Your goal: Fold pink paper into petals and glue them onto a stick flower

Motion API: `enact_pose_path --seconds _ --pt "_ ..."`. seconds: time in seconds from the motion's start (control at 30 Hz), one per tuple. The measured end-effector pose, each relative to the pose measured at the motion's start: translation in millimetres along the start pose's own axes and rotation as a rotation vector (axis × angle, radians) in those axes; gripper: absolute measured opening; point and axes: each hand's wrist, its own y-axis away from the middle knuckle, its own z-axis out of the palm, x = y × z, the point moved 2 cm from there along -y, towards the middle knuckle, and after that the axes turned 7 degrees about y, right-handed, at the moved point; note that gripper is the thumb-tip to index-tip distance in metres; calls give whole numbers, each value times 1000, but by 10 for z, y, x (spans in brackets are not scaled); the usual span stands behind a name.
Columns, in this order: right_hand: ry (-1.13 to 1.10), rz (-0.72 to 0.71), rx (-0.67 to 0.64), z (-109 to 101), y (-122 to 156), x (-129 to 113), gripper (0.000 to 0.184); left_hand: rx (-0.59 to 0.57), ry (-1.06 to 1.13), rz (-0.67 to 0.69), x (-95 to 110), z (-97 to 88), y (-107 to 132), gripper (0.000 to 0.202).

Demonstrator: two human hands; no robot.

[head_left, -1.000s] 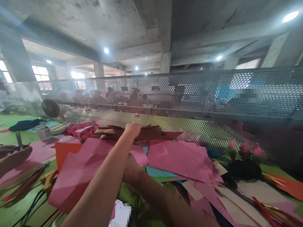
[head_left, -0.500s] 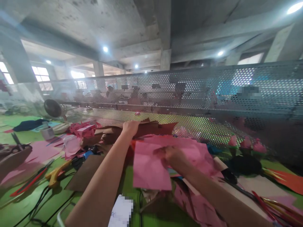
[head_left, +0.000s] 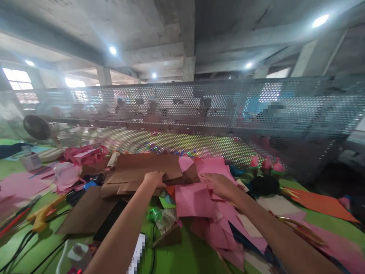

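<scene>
My left hand point(head_left: 154, 179) grips the near edge of a stack of brown paper sheets point(head_left: 142, 169) in the middle of the green table, fingers curled over it. My right hand point(head_left: 219, 184) rests on a heap of pink paper sheets point(head_left: 196, 198) to the right, fingers closed on the top sheet's edge. Both forearms reach in from the bottom of the view.
A perforated metal screen point(head_left: 199, 125) runs along the table's far side, with people seated behind it. A small fan point(head_left: 37, 127), a yellow glue gun point(head_left: 42, 215), cables, a brown sheet point(head_left: 85, 211), orange paper point(head_left: 316, 199) and pink paper flowers point(head_left: 266, 163) lie around.
My left hand pulled the brown sheets nearer. My right hand swept the pink sheets from the left over to the right, uncovering the brown sheet and glue gun. The camera tilted down slightly.
</scene>
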Motion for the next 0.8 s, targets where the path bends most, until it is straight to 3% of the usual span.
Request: enact_pose_path --seconds 0.17,0.37,0.6,0.7,0.8 --pt "-60 -69 -99 -36 120 -115 67 97 5 66 104 -48 103 35" --pt "-99 -62 -108 -15 206 -337 31 164 49 175 373 -29 279 36" --pt "43 149 -105 -15 310 -7 31 100 82 378 881 389 602 53" --pt "128 182 -127 -7 402 86 31 97 67 382 932 521 645 49" --pt "194 169 -136 -4 447 80 30 117 67 329 859 535 594 41"
